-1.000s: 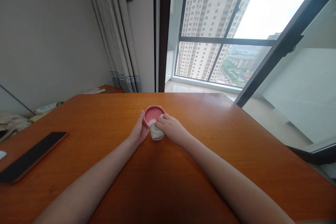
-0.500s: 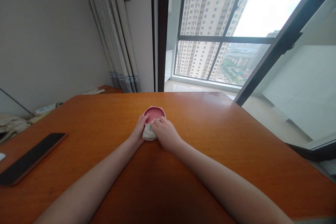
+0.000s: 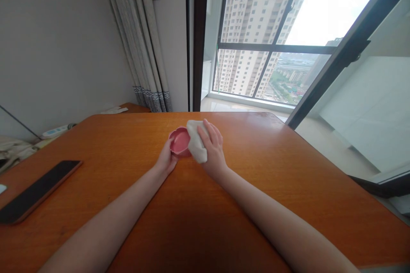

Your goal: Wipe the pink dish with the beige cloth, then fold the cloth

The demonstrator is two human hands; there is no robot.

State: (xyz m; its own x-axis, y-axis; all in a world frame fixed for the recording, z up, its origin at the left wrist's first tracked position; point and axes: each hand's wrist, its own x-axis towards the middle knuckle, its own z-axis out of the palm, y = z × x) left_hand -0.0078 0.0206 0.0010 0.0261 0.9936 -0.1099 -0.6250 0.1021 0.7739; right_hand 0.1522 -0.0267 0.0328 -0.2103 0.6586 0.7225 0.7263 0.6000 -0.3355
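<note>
A wooden table (image 3: 179,222), orange-brown, glossy and finely grained, fills the lower frame; a dark-framed glass window (image 3: 272,47) stands at upper right and a grey pleated curtain (image 3: 137,42) with a patterned hem hangs at upper left. At lower left lies a flat, dark oblong slab (image 3: 41,190). Near the centre, the right hand (image 3: 214,149) holds a soft, crumpled white cloth (image 3: 196,140) under extended fingers, while the left hand (image 3: 165,157) pinches the left rim of a round, scallop-edged pink bowl (image 3: 180,141). The cloth covers the bowl's right edge; whether they touch cannot be told. Half a second earlier, the cloth was bunched at the bowl's lower edge; now it is higher and farther right, the bowl slightly farther left.
</note>
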